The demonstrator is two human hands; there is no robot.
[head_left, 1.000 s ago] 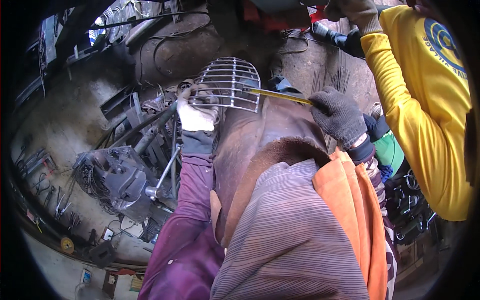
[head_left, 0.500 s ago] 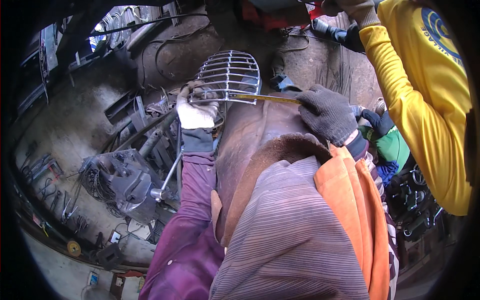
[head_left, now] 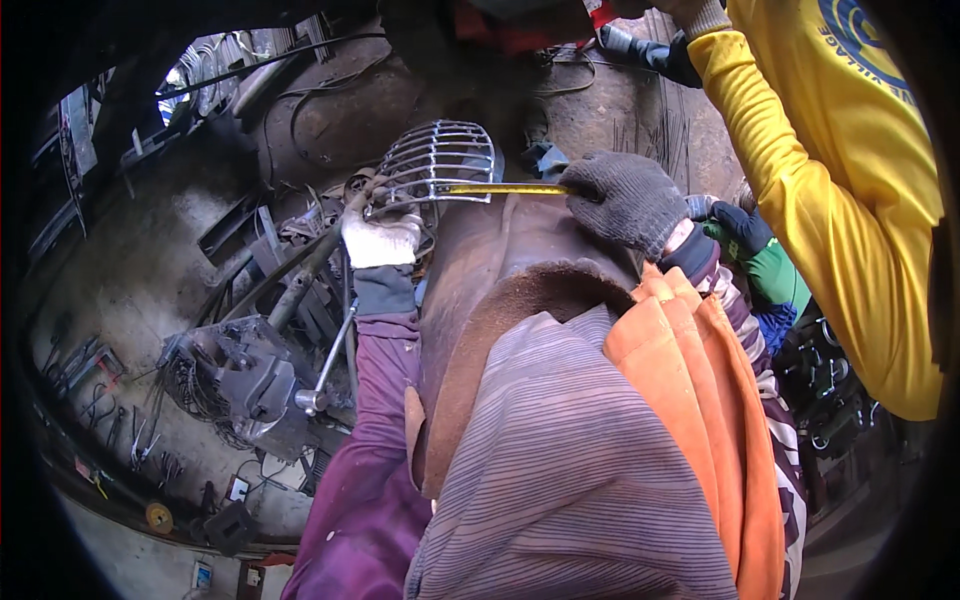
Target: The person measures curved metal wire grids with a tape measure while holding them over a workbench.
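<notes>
- Left hand (head_left: pixel 378 238), white glove, has its grip closed round the near-left edge of the wire cage (head_left: pixel 437 162), pinning it in place.
- Right hand (head_left: pixel 622 198), grey glove, pinches the tape (head_left: pixel 505 188) at its near end; the yellow blade runs from that grip straight across to the cage, ending close by the left grip.
- So the tape looks already laid along the cage's near side. I'd say the measuring is midway: blade out and lined up, reading or marking still to do. Can't tell if the far tip is hooked on a wire or just resting.
- Cage sits just ahead of both grips, on top of a rusty brown drum (head_left: pixel 500 260) below the hands.
- Off right of the right grip, another person's yellow sleeve (head_left: pixel 830 170) reaches in; they're busy with something else.
</notes>
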